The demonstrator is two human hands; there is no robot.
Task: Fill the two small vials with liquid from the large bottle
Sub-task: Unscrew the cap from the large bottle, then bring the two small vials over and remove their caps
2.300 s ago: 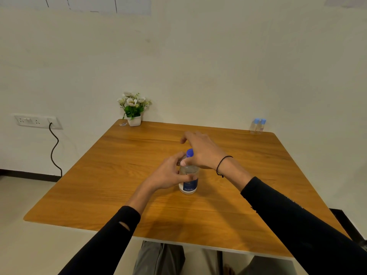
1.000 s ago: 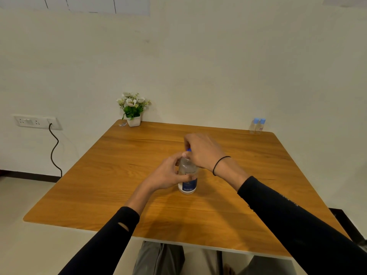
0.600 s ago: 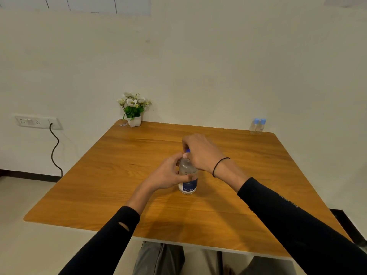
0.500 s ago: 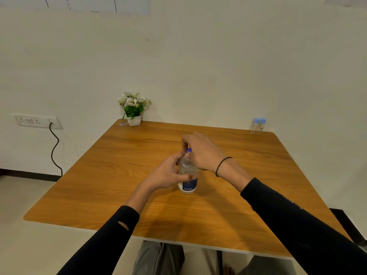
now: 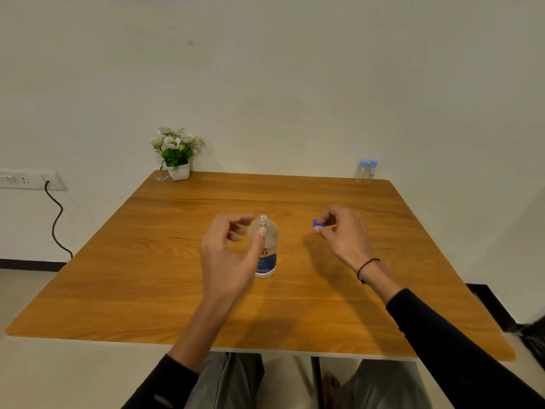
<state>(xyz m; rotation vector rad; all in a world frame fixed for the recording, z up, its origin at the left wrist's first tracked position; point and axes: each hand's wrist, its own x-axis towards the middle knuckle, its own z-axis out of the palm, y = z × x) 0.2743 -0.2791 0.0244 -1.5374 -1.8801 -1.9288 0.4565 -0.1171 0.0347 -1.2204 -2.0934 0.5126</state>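
Observation:
The large clear bottle (image 5: 267,261) with a blue label stands upright in the middle of the wooden table (image 5: 147,276), its neck uncapped. My left hand (image 5: 228,261) hovers just left of it, fingers loosely curled and thumb in front of the bottle's shoulder, not wrapped around it. My right hand (image 5: 343,234) is to the right of the bottle, above the table, and pinches the blue cap (image 5: 318,223) between thumb and fingers. The two small vials (image 5: 365,171) with light-blue caps stand side by side at the far right corner, against the wall.
A small white pot of flowers (image 5: 176,154) stands at the table's far left corner. A wall socket (image 5: 26,180) with a black cable is on the left wall. My knees show under the near edge.
My right hand has taken the blue cap off the bottle and carried it to the right. My left hand has loosened its grip on the bottle's body.

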